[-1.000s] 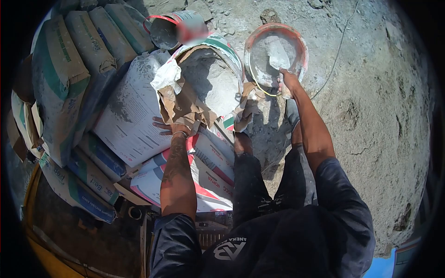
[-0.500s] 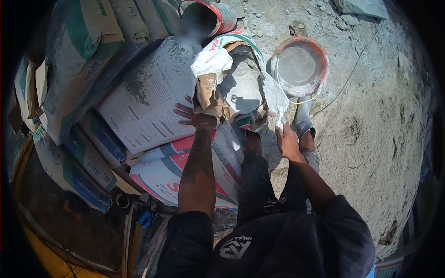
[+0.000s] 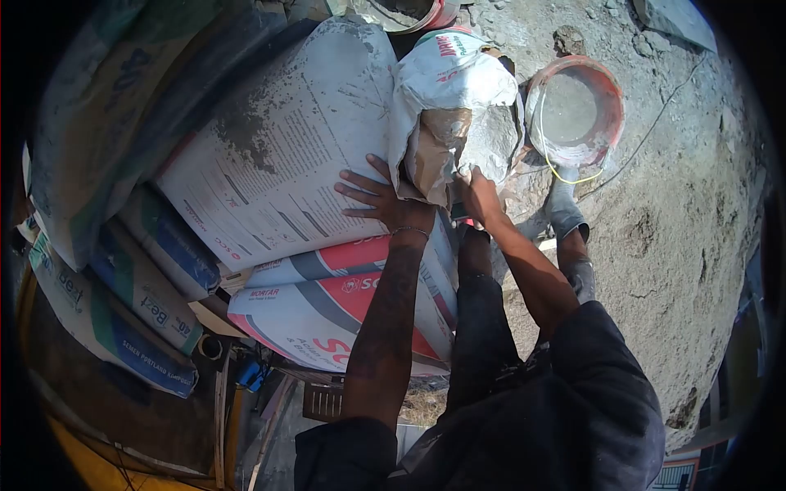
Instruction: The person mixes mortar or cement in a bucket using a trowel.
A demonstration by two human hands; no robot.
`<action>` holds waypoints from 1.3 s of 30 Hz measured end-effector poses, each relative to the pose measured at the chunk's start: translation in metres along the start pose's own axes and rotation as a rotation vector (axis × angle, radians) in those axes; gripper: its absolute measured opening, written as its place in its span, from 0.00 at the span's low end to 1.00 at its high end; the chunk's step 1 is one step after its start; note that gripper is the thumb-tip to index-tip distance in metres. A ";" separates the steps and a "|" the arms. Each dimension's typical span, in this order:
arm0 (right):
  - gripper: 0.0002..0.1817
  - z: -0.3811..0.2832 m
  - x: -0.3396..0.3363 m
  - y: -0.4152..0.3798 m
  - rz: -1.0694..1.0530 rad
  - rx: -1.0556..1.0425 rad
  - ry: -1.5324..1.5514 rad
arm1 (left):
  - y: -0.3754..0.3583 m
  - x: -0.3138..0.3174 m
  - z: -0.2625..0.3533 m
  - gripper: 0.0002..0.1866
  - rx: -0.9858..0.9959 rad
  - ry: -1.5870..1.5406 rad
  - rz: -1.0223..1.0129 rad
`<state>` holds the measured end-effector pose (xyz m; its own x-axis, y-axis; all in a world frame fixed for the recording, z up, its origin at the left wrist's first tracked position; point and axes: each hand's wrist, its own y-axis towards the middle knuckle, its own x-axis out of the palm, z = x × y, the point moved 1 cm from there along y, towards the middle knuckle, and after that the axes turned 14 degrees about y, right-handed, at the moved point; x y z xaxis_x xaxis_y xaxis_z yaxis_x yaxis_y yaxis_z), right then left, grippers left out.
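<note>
The left hand (image 3: 389, 200) lay with fingers spread wide on a printed bag (image 3: 315, 155). Just right, the torn bag (image 3: 463, 78) stood open — likely heavy below, its paper mouth soft and easily ripped, better held low around its body. The right hand (image 3: 481, 196) had a narrow, curled grip at that mouth — contents untellable — near the bucket (image 3: 616, 114).

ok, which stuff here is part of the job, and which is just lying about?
In the job:
- torn-open bag, right hand at its mouth
- red-rimmed bucket of grey material, probably
- left hand, spread beside the torn bag

Likely just lying about:
- cement bags, far left
- second bucket, top edge
- stone slab, top right
</note>
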<state>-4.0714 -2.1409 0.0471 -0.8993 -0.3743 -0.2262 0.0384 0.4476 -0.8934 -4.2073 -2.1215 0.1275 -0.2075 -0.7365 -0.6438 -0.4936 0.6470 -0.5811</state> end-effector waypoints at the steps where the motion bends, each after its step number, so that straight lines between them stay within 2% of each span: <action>1: 0.25 0.009 0.002 -0.006 -0.044 -0.026 -0.008 | -0.001 0.004 0.003 0.60 0.004 -0.002 -0.001; 3: 0.25 -0.002 0.012 0.001 -0.022 -0.012 0.005 | 0.000 0.007 0.002 0.61 -0.016 -0.006 0.080; 6: 0.24 0.001 0.014 0.010 -0.096 -0.004 0.177 | 0.000 0.001 -0.001 0.62 0.014 -0.004 0.051; 7: 0.24 0.005 0.011 0.005 -0.118 -0.039 0.221 | -0.002 -0.003 0.000 0.62 0.018 -0.003 0.051; 9: 0.24 0.010 0.003 -0.004 -0.149 -0.120 0.312 | -0.002 -0.019 -0.001 0.62 0.010 -0.045 -0.164; 10: 0.23 0.012 0.006 -0.009 -0.059 -0.321 0.242 | -0.001 -0.016 -0.001 0.61 -0.004 -0.083 -0.123; 11: 0.23 0.017 0.011 -0.014 -0.057 -0.317 0.256 | -0.001 0.001 0.001 0.61 0.001 -0.070 -0.119; 13: 0.21 0.017 0.016 -0.012 -0.123 -0.231 0.426 | 0.012 0.028 0.006 0.62 -0.115 0.033 0.329; 14: 0.22 0.019 0.014 -0.014 -0.154 -0.206 0.495 | 0.008 0.001 0.001 0.63 -0.075 -0.111 -0.040; 15: 0.22 0.016 0.007 -0.018 -0.149 -0.210 0.509 | 0.007 -0.005 -0.001 0.63 -0.064 -0.123 -0.062; 16: 0.23 0.014 0.000 -0.022 -0.207 -0.211 0.539 | 0.009 -0.002 0.000 0.63 -0.067 0.080 -0.171; 18: 0.24 0.012 -0.010 -0.028 -0.263 -0.208 0.578 | 0.015 0.013 0.002 0.63 -0.069 0.294 -0.279; 20: 0.24 0.012 -0.019 -0.031 -0.333 -0.223 0.577 | 0.018 0.017 0.004 0.62 -0.205 0.213 -0.052; 21: 0.24 0.017 -0.019 -0.029 -0.329 -0.227 0.584 | 0.019 0.015 0.003 0.62 -0.202 0.215 -0.044; 23: 0.23 0.025 -0.023 -0.027 -0.209 -0.433 0.546 | 0.020 0.013 0.000 0.61 -0.176 0.343 -0.228; 25: 0.23 0.029 -0.038 -0.026 -0.249 -0.388 0.543 | 0.025 0.021 -0.002 0.60 -0.170 0.406 -0.312; 27: 0.23 0.033 -0.054 -0.026 -0.204 -0.446 0.311 | 0.029 0.028 -0.002 0.60 -0.171 0.428 -0.349; 28: 0.22 0.020 -0.074 -0.039 -0.290 -0.285 0.376 | 0.029 0.030 -0.003 0.60 -0.170 0.427 -0.353; 33: 0.20 0.043 -0.121 -0.055 -0.313 -0.395 0.382 | 0.029 0.032 -0.004 0.59 -0.176 0.432 -0.339; 35: 0.17 0.050 -0.143 -0.065 -0.380 -0.196 0.483 | 0.033 0.034 -0.007 0.59 -0.196 0.454 -0.311; 36: 0.16 0.063 -0.145 -0.065 -0.214 -0.476 0.475 | 0.036 0.035 -0.009 0.59 -0.211 0.473 -0.296; 37: 0.16 0.072 -0.154 -0.066 -0.209 -0.475 0.477 | 0.039 0.037 -0.009 0.59 -0.227 0.489 -0.276; 39: 0.17 0.084 -0.174 -0.072 -0.220 -0.165 0.577 | 0.043 0.043 -0.010 0.59 -0.277 0.532 -0.226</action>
<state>-3.8813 -2.1761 0.1177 -0.9701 0.0051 0.2426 -0.2004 0.5467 -0.8130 -4.2458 -2.1270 0.0793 -0.4284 -0.8920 -0.1442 -0.7596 0.4420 -0.4772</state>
